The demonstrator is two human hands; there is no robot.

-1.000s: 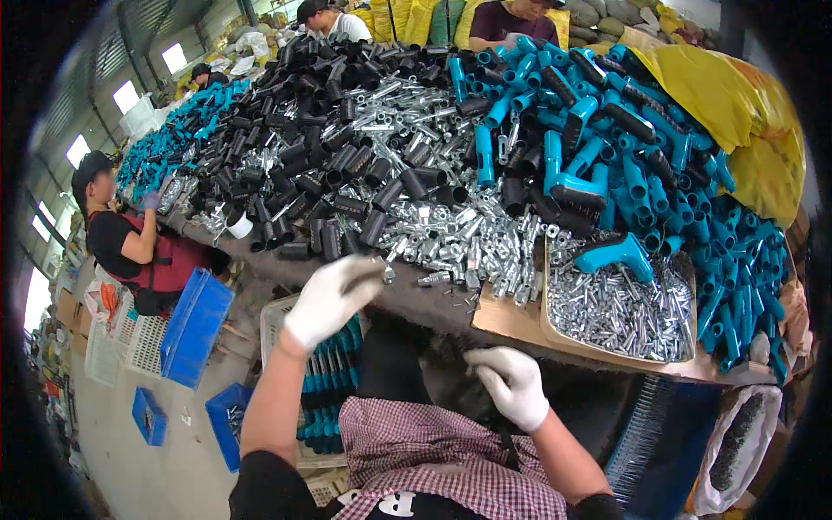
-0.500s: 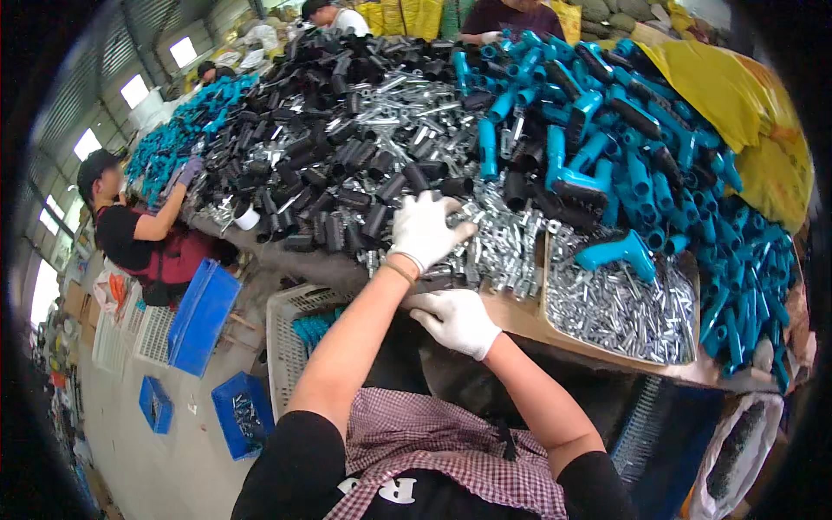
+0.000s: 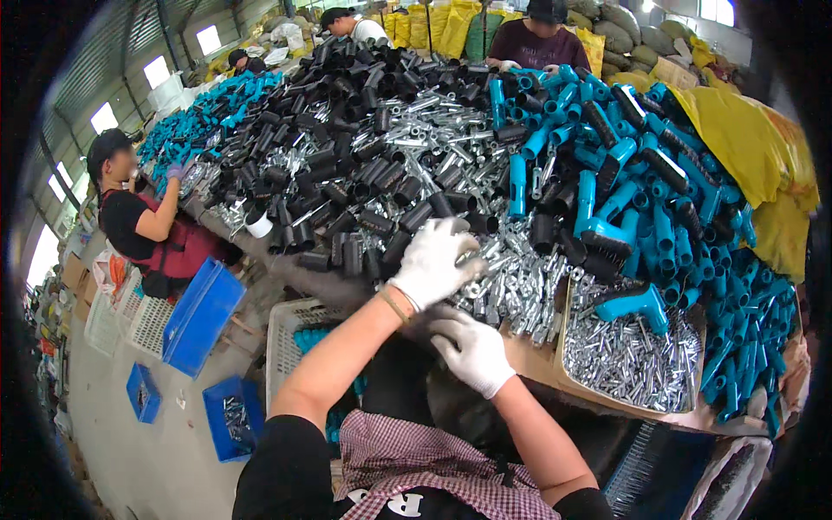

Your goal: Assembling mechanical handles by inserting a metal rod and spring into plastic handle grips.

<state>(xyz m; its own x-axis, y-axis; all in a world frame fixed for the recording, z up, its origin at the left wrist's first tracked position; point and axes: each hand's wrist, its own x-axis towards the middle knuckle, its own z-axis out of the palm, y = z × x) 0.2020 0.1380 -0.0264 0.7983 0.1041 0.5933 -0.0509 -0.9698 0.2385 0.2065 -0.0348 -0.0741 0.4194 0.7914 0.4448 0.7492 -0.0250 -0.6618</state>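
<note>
The two hands, left hand (image 3: pixel 436 267) and right hand (image 3: pixel 475 354), are closer together than before, near mid-frame metal parts (image 3: pixel 520 282), each grip unclear.

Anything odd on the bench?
One teal handle lies on the small metal pins in the tray; odd because similar handles are piled alongside. It may be deliberate.

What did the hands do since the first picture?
The left hand moved right and forward, over the silver parts. The right hand moved left and forward, closer to it. I can't tell if either holds anything. The teal piece on the small pins stayed put.
</note>
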